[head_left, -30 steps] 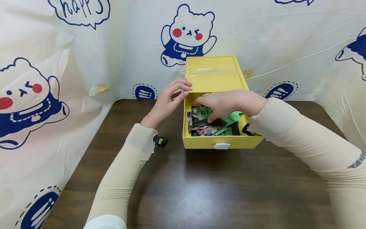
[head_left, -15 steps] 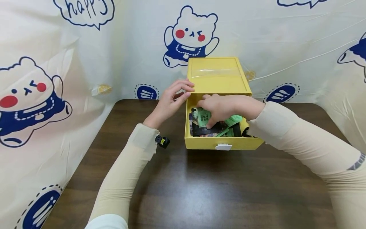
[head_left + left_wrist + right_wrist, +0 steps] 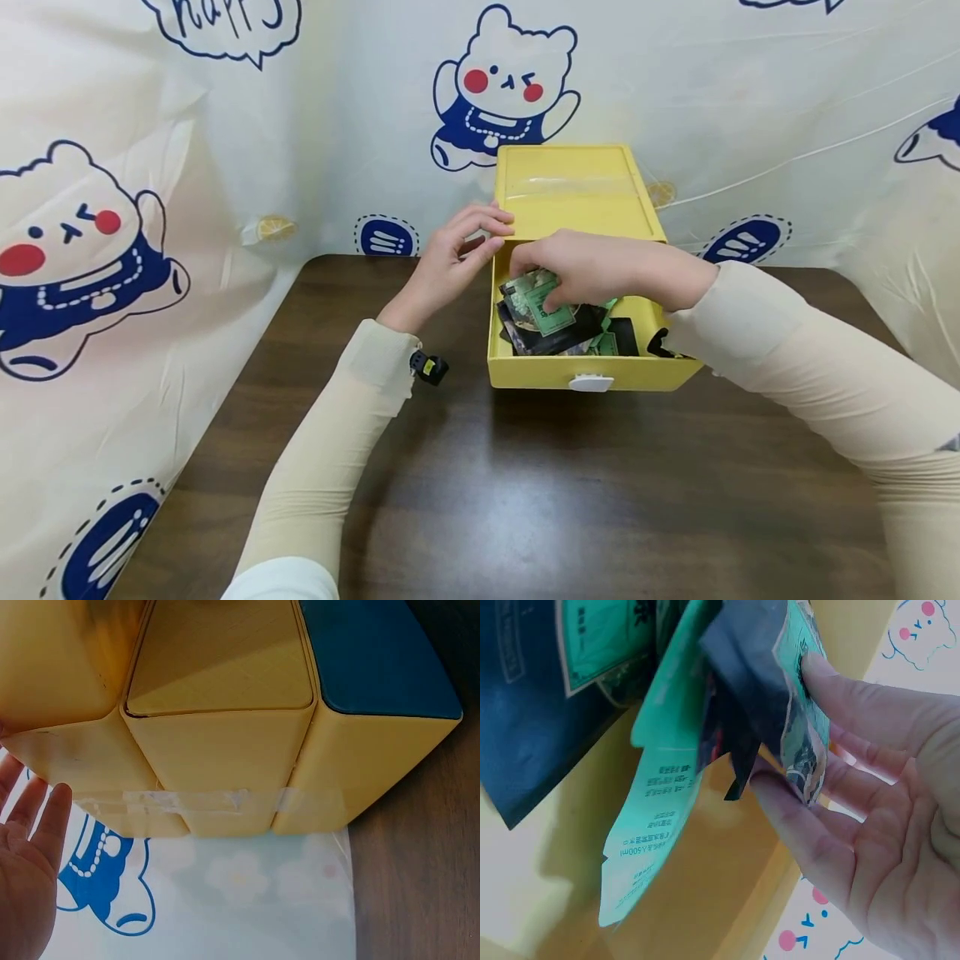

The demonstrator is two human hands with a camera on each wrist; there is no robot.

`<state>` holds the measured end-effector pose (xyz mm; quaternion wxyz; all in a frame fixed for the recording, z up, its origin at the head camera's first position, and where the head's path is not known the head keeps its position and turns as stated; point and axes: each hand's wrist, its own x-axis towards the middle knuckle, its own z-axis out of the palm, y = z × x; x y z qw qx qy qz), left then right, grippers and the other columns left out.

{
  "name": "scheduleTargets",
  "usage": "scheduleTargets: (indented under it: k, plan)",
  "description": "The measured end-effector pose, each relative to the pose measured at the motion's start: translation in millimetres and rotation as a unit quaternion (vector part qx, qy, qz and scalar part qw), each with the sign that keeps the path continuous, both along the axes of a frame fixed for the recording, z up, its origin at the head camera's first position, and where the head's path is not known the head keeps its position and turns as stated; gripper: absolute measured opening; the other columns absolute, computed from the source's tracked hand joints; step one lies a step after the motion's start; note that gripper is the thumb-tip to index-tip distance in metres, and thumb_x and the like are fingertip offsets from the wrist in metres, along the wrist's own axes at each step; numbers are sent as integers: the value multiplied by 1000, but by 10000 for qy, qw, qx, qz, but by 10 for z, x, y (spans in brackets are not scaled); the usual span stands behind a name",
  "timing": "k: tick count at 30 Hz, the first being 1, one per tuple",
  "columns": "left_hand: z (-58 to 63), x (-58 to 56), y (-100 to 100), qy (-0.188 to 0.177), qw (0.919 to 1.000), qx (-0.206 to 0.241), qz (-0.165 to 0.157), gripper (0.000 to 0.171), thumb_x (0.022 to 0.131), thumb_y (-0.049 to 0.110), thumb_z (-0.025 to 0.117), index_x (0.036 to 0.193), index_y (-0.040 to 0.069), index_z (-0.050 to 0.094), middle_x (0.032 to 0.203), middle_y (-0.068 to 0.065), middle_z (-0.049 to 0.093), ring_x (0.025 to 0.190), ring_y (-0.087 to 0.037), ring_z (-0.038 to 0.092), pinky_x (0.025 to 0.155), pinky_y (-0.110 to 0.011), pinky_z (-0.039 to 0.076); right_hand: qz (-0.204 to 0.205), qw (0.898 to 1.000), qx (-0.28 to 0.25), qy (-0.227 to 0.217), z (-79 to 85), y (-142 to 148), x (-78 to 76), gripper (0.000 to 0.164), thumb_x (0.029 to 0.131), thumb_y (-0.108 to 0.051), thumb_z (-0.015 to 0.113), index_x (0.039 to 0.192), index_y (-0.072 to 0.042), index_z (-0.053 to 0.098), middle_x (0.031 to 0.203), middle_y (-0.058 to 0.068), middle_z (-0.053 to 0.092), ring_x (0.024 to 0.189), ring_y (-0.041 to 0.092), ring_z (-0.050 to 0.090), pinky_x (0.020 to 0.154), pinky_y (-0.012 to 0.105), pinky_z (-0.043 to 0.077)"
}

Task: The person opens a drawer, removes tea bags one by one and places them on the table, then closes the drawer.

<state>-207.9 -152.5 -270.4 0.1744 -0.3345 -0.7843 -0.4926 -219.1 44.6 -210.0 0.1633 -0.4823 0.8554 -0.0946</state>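
Observation:
My right hand [image 3: 600,265] reaches into the pulled-out yellow drawer [image 3: 517,372]. Thumb and fingers pinch a dark sachet with a green label [image 3: 546,310]; the right wrist view shows this sachet [image 3: 804,697] between the thumb and fingertips. Hanging beside it there are a printed green strip [image 3: 649,832] and another dark green-labelled sachet [image 3: 517,735]. More packets lie under them, partly hidden. With its fingertips at the near left edge of the top, my left hand [image 3: 446,271] touches the yellow cabinet [image 3: 577,218]. Its fingers [image 3: 54,817] are extended along the cabinet's side in the left wrist view.
A white knob [image 3: 591,382] sits on the drawer front. Clear tape [image 3: 217,801] crosses the cabinet's side. The cabinet stands at the back of a dark wooden table [image 3: 480,475], close to a printed cloth backdrop [image 3: 360,108]. A black wrist camera [image 3: 429,367] is strapped at the left wrist.
My right hand has closed on the green-labelled sachet and raised it a little, tilting it over the other packets. My left hand keeps its place on the cabinet edge.

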Motion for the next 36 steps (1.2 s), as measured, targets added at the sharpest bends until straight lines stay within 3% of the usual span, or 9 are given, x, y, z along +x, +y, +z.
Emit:
scheduleTargets:
  k: [8,14,20,26,36]
  plan:
    - [19,2,5,-84,10000,1,-16,13,90,-1,54,101,-4,60,117,-18,54,121,-19,39,93,-35,45,135,9984,-425,-337,139,100,-37,37,78,-3,70,112,-8,56,109,4,60,99,18,51,91,39,46]
    - [39,4,12,-136,9999,30,-8,14,90,-1,54,101,-5,60,118,-19,53,120,-17,40,93,-36,45,-17,9941,-693,-831,240,223,-107,33,81,1,65,112,-8,56,110,6,60,100,20,52,91,42,45]
    - [38,5,13,-209,9998,50,-8,14,90,-1,54,101,-6,60,118,-19,53,121,-18,39,93,-33,45,-542,9901,-961,-868,329,397,-177,32,84,1,63,113,-8,55,104,8,63,90,21,54,84,39,48]
    - [34,-8,18,-218,9997,96,-40,14,90,0,54,102,-5,60,118,-19,53,124,-20,37,94,-46,43,-1077,9825,-1260,-851,456,678,-234,34,86,-2,61,119,-8,52,112,9,58,94,20,53,80,25,49]
    - [24,-7,30,-178,9998,130,-27,13,90,-2,54,100,-6,60,117,-19,53,123,-22,38,93,-35,45,-2030,9538,-1892,-1149,437,1332,-399,41,88,-7,60,127,-13,47,123,6,53,99,20,53,75,16,50]
